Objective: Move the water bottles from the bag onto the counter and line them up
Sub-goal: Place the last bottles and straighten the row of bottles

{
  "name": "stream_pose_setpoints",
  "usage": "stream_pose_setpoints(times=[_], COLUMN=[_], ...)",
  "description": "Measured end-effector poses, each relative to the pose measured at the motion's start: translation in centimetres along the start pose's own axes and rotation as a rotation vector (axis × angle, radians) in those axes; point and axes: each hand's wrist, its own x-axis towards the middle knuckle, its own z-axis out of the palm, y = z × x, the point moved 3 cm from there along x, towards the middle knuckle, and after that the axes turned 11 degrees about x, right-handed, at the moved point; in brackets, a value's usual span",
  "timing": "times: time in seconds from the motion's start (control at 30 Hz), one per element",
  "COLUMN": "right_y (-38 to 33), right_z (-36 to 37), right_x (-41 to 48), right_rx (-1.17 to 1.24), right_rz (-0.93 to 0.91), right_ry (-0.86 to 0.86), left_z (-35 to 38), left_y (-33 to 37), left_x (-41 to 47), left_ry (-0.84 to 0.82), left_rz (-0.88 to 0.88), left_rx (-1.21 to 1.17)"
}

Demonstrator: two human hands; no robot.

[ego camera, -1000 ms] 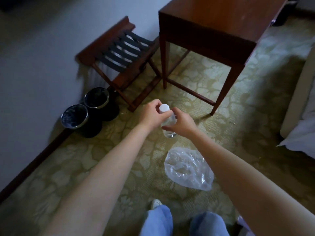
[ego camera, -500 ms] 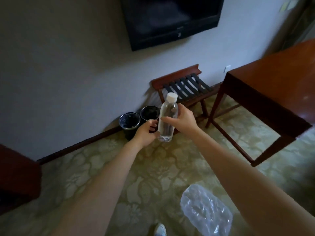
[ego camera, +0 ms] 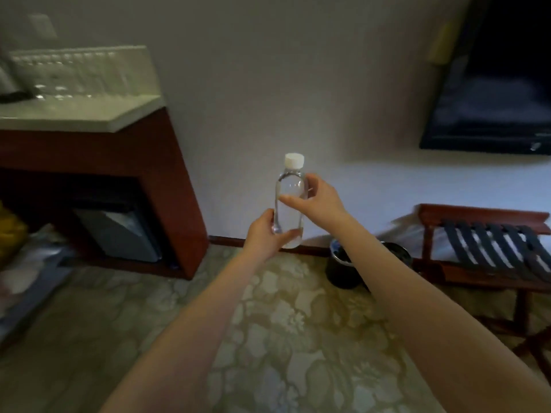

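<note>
Head view, single frame.

Item 1: water bottle (ego camera: 289, 204), clear, white cap, liquid inside. Held upright in mid-air approx. centre of frame, in front of the wall (ego camera: 283, 84), above the carpet (ego camera: 283, 338). Not on the counter; well apart from it, to its right.

Item 2: left hand (ego camera: 265, 234). Closed around the bottle's lower part, fingers wrapped at the base. Forearm bare.

Item 3: right hand (ego camera: 316, 198). Closed on the bottle's upper body, thumb across the front, fingers behind. Forearm bare.

Item 4: counter (ego camera: 89, 114), pale top on a red-brown wood cabinet, upper left. Clear objects are seen in a row along the back, blurred; whether bottles or glasses cannot be told. Dark cord at far left.

Item 5: small fridge (ego camera: 119, 234), set in the cabinet recess below.

Item 6: waste bin (ego camera: 343, 269), dark, on floor by the wall, partly hidden by the right arm.

Item 7: luggage rack (ego camera: 489, 248), wood w/ dark straps, right.

Item 8: TV (ego camera: 492, 84), wall-mounted, upper right, screen dark.
</note>
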Motion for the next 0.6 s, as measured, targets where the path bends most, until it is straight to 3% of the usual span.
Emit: stream_pose_setpoints(times=[0.3,0.6], right_y=[-9.4,-11.7], right_z=[21.0,34.9], right_x=[14.0,27.9], right_rx=[0.134,0.083], right_rz=[-0.188,-0.341], right_ry=[-0.083,-0.176], left_z=[-20.8,-32.2], left_y=[-13.2,-21.7], left_x=[6.7,18.6], left_ry=[0.184,0.211], left_rz=[-0.011,-0.034], left_rx=[0.095,0.077])
